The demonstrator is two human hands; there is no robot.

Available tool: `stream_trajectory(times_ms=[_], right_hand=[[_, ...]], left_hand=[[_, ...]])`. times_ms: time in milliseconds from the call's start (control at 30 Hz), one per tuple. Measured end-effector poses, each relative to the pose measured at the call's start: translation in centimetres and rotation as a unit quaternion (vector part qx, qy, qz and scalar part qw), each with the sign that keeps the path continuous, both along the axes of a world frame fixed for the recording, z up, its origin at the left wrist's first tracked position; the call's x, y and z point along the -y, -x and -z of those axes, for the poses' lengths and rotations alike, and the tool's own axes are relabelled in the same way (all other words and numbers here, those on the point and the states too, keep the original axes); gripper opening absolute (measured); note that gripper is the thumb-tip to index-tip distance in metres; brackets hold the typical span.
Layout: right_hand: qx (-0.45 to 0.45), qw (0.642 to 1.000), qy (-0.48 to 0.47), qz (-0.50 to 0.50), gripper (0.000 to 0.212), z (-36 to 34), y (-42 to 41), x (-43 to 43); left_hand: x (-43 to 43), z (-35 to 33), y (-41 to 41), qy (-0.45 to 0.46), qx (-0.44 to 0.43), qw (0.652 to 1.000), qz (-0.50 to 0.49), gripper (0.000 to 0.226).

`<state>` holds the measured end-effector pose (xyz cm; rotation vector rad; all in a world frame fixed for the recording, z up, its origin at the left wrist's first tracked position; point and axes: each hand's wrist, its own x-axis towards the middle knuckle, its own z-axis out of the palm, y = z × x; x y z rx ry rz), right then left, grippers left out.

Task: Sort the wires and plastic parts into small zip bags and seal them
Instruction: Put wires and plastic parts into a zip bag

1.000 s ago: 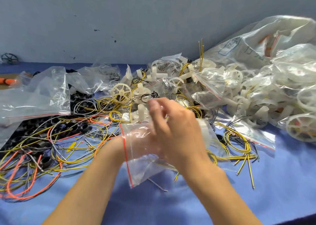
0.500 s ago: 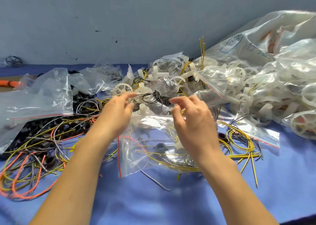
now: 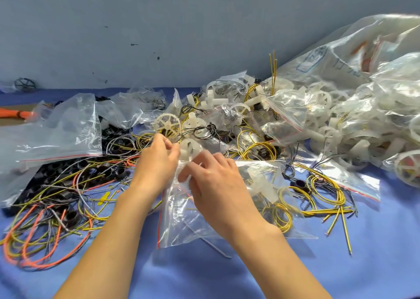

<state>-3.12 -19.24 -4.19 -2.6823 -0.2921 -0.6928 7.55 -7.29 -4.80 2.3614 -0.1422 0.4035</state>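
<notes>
A small clear zip bag (image 3: 181,221) with a red seal line lies on the blue cloth at the centre, holding yellow wires and a white plastic part. My right hand (image 3: 218,185) pinches the bag's upper edge with curled fingers. My left hand (image 3: 156,162) is just left of it, its thumb and fingers pinched at a white plastic part (image 3: 189,147) beside the bag's mouth. A white spoked wheel (image 3: 167,124) lies just beyond my left fingers. Loose yellow, orange and grey wires (image 3: 52,210) sprawl at the left.
An empty zip bag (image 3: 59,137) lies at the left over black parts. Several filled bags of white wheels (image 3: 354,121) pile up at the right against the blue wall. Coiled yellow wires (image 3: 327,192) lie right of my hands. Bare blue cloth (image 3: 204,273) spreads in front.
Both hands have drawn together at the bag's top edge. My left hand came back from the pile toward the bag's mouth, and my right hand dropped onto the bag.
</notes>
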Motion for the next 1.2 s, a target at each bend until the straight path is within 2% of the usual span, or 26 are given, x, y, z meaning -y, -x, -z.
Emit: stream_trajectory(times_ms=[100,133,200,267,333,433,567,633,700,733,867,933,1100,1133,1200], right_hand=[[-0.016,0.999,0.011,-0.038,0.040,-0.1,0.0,-0.5],[-0.024,0.998,0.029,-0.060,0.049,-0.2,0.0,-0.6],[-0.036,0.991,0.084,-0.101,0.057,-0.1,0.0,-1.2],[-0.047,0.984,0.127,-0.120,0.048,0.2,0.0,-1.8],[-0.059,0.977,0.171,-0.113,0.036,0.6,0.0,-2.3],[-0.077,0.977,0.185,-0.077,0.029,0.8,0.0,-2.2],[-0.023,0.995,0.090,-0.042,0.021,0.1,0.4,-1.6],[0.030,0.999,0.038,-0.017,0.020,-0.4,0.8,-1.2],[0.077,0.997,0.006,0.005,0.019,-0.8,1.2,-1.0],[0.093,0.996,-0.001,0.012,0.017,-1.0,1.4,-0.9],[0.117,0.993,-0.003,-0.002,0.012,-1.3,1.8,-1.0],[0.123,0.992,-0.004,-0.005,0.011,-1.7,1.8,-0.9],[0.133,0.991,-0.020,-0.003,0.013,-2.9,2.0,-0.6],[0.131,0.991,-0.017,-0.009,0.013,-3.1,2.0,-0.8],[0.118,0.993,0.001,-0.030,0.013,-3.1,2.2,-1.2]], left_hand=[[-2.2,-0.7,-0.4,0.110,0.065,0.988,-0.087,0.021],[-3.0,-1.3,-0.5,0.162,0.063,0.980,-0.096,0.021],[-4.5,-2.2,-0.2,0.285,0.011,0.956,-0.070,0.019],[-5.4,-2.6,0.6,0.407,-0.086,0.909,-0.038,0.019],[-6.0,-2.7,2.1,0.481,-0.181,0.858,-0.011,0.023],[-7.1,-2.2,4.1,0.486,-0.295,0.822,0.032,0.029],[-8.3,-1.6,5.6,0.491,-0.387,0.772,0.115,0.008],[-8.3,-1.5,6.0,0.517,-0.413,0.737,0.136,0.013],[-8.0,-1.4,6.5,0.563,-0.425,0.688,0.169,0.026],[-7.7,-1.4,6.8,0.569,-0.425,0.678,0.192,0.030],[-7.0,-1.5,7.4,0.540,-0.405,0.701,0.230,0.035],[-6.9,-1.8,7.3,0.508,-0.387,0.726,0.253,0.034],[-6.2,-2.3,7.5,0.330,-0.330,0.830,0.307,0.032],[-5.9,-2.5,7.5,0.302,-0.323,0.837,0.324,0.029],[-4.9,-2.9,7.7,0.293,-0.319,0.827,0.358,0.018]])
